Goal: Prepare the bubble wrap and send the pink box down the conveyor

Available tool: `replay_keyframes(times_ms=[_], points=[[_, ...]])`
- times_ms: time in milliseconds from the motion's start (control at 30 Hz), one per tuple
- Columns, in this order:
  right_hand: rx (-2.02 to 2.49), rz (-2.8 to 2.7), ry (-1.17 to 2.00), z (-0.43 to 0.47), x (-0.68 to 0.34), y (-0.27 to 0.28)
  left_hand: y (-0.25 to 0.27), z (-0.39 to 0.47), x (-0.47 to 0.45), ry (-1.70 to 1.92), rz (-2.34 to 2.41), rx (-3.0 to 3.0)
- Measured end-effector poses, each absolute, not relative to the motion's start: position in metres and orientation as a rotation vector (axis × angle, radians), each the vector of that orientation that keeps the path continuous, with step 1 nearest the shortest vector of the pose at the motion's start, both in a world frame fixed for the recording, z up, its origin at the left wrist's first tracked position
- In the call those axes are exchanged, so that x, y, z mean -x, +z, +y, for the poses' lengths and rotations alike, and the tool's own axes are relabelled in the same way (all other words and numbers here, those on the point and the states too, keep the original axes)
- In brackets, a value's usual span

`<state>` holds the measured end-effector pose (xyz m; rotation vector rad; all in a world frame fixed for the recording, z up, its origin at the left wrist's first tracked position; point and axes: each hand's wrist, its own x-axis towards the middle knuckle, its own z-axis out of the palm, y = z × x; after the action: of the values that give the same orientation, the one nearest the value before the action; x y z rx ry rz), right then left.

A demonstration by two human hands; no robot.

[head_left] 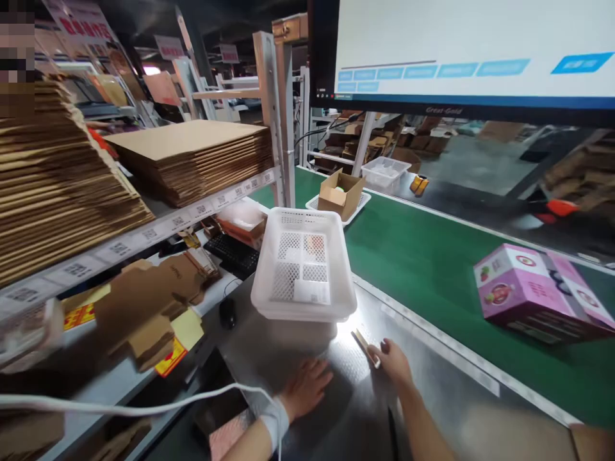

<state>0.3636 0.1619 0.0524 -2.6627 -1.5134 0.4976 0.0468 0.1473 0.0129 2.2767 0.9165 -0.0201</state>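
Note:
My left hand (307,386) lies flat, fingers spread, on the steel worktop (423,384) and holds nothing. My right hand (394,362) rests just to its right and pinches a small thin cardboard strip (366,346) that points up-left toward a stack of white perforated plastic baskets (302,272). The baskets stand on the worktop right beyond both hands. A white band wraps my left wrist, with a white cable running off to the left.
A green conveyor belt (423,256) runs along the right, carrying a pink printed box (538,291) and an open cardboard box on a white tray (340,192). Flat cardboard stacks (192,157) fill shelves at left. A keyboard (235,253), a mouse (227,312) and a big monitor (471,51) are nearby.

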Motion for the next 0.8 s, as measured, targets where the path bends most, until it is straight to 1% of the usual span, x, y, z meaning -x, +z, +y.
replay_keyframes(times_ms=[233, 400, 667, 800], points=[[2.63, -1.737, 0.596, 0.17, -0.339, 0.058, -0.004, 0.139, -0.039, -0.169, 0.845, -2.175], [2.655, -1.758, 0.73, 0.172, -0.334, 0.061, -0.012, 0.138, -0.037, -0.138, 0.842, -2.127], [2.681, -1.745, 0.74, 0.166, -0.333, 0.054, -0.039, 0.134, -0.039, -0.107, 0.891, -2.147], [2.678, -1.763, 0.733, 0.165, -0.331, 0.057, -0.041, 0.133, -0.04, -0.107, 0.907, -2.145]])
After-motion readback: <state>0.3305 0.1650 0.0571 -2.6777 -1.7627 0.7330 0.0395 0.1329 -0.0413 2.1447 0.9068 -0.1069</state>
